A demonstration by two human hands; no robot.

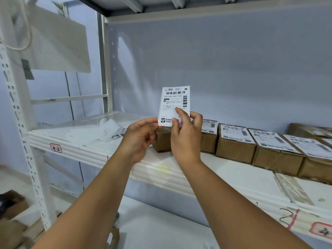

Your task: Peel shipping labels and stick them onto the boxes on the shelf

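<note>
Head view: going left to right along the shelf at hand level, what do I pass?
Shelf post → red-edged tag → loose papers → left hand → label → right hand → row of labelled boxes.

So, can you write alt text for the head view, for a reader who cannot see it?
The left hand and right hand hold a shipping label upright by its lower edge above a white shelf. A row of brown cardboard boxes, labelled on top, runs to the right; loose white papers lie on the shelf at left.
</note>
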